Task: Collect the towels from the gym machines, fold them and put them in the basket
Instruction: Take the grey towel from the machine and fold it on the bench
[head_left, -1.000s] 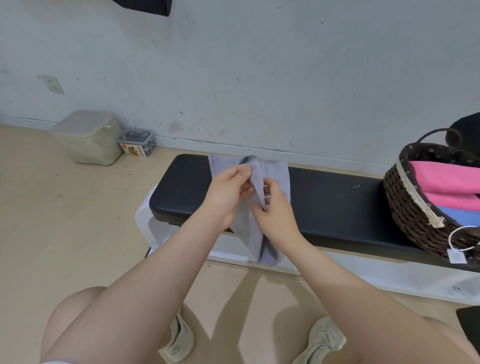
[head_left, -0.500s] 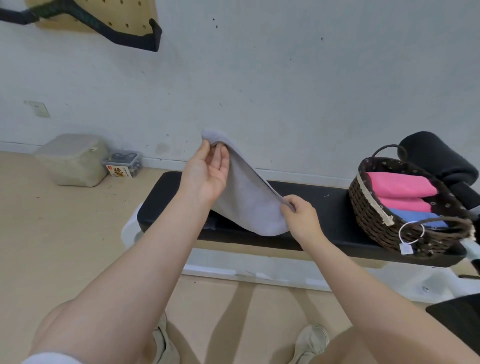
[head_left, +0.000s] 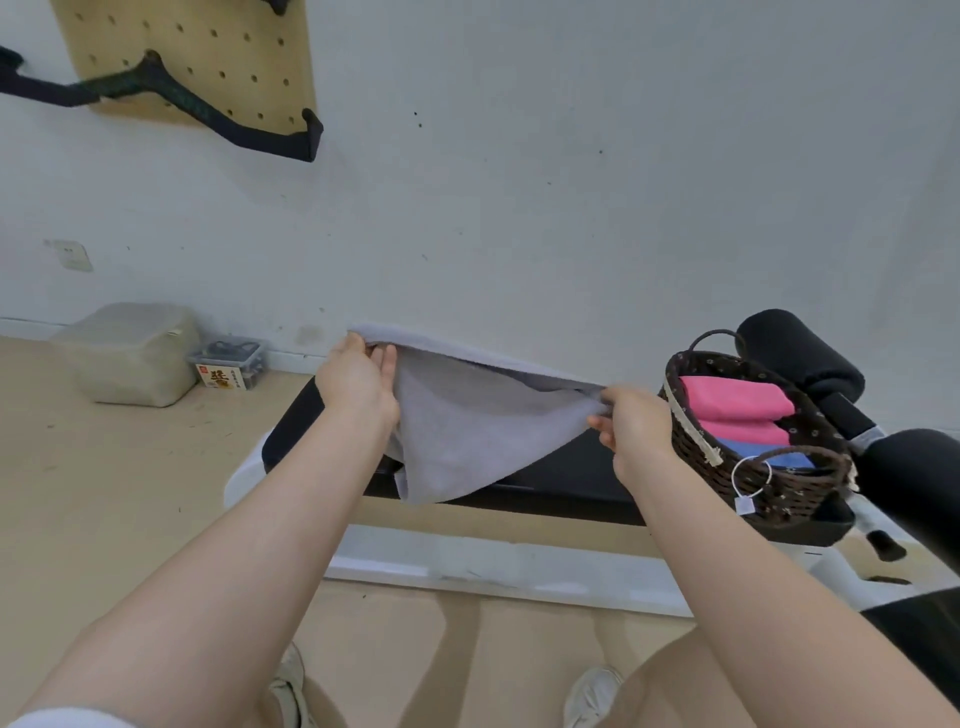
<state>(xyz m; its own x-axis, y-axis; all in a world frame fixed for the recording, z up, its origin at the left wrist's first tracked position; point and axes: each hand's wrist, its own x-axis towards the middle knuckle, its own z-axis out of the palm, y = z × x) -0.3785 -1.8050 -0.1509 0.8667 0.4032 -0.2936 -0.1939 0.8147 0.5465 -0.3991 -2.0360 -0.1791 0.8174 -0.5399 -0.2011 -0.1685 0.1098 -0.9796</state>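
Observation:
A pale grey towel is stretched in the air above the black padded bench. My left hand pinches its upper left corner, and my right hand pinches the corner at the right, lower down. The towel's middle sags in a point toward the bench's front edge. A dark wicker basket stands on the bench's right end, right beside my right hand. Inside it lie folded pink towels over a blue towel.
A beige lidded bin and a small clear box sit on the floor by the wall at the left. A pegboard with black handles hangs on the wall. Black roller pads stick out behind the basket. My shoes are below.
The towel has been lifted off the bench and spread wide. My hands have moved apart, the right one toward the basket. My view has tilted upward.

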